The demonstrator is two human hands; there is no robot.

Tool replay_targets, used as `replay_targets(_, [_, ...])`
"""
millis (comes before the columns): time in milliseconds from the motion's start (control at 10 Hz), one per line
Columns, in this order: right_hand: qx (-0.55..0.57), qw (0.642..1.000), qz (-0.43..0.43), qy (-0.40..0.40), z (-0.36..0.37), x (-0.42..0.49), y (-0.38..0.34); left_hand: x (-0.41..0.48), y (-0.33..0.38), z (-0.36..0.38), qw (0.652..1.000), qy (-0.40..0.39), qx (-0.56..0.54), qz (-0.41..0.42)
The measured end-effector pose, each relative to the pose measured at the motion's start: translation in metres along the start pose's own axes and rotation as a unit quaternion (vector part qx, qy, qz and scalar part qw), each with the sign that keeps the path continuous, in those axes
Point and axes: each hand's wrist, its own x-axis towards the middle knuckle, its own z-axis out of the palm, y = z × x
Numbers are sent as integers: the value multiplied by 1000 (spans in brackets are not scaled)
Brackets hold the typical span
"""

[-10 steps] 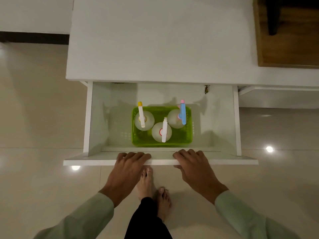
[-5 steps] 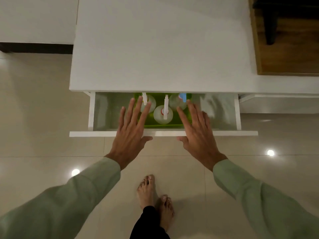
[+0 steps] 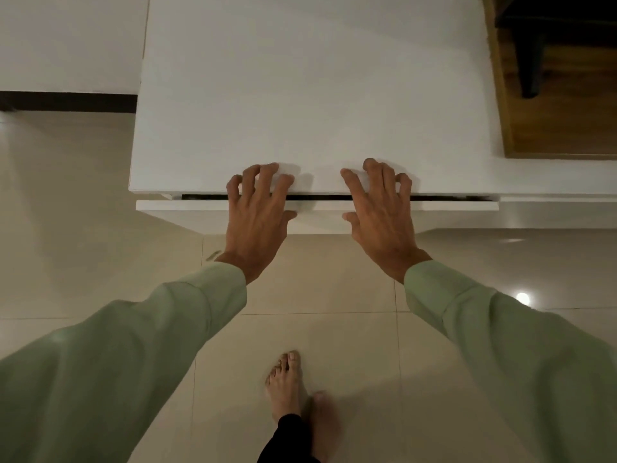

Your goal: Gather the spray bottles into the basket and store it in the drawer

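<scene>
The white drawer (image 3: 187, 206) is pushed almost fully into the white cabinet (image 3: 314, 95); only a thin dark gap shows under the cabinet top. My left hand (image 3: 258, 212) lies flat against the drawer front left of centre, fingers spread and curled over onto the cabinet top. My right hand (image 3: 380, 208) presses the drawer front right of centre in the same way. Neither hand holds anything. The green basket and the spray bottles are hidden inside the drawer.
Beige floor tiles (image 3: 100, 228) surround the cabinet. My bare feet (image 3: 287, 385) stand just below the drawer. A wooden surface with a dark chair leg (image 3: 534, 78) lies at the upper right. A white wall and dark skirting (image 3: 66, 101) run along the left.
The drawer has slid from wide open to nearly shut under both hands. The basket and bottles have gone out of sight. My fingers now reach onto the cabinet top.
</scene>
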Motion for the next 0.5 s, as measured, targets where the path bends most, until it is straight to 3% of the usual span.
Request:
replay_targets(300, [-32,998,41,41,2,13,-10,14,8,-1,999,33,2,-42])
replay_targets(500, [39,999,23,-14,-30,-1,-10,2,7,-34,997,-38,-64,-14])
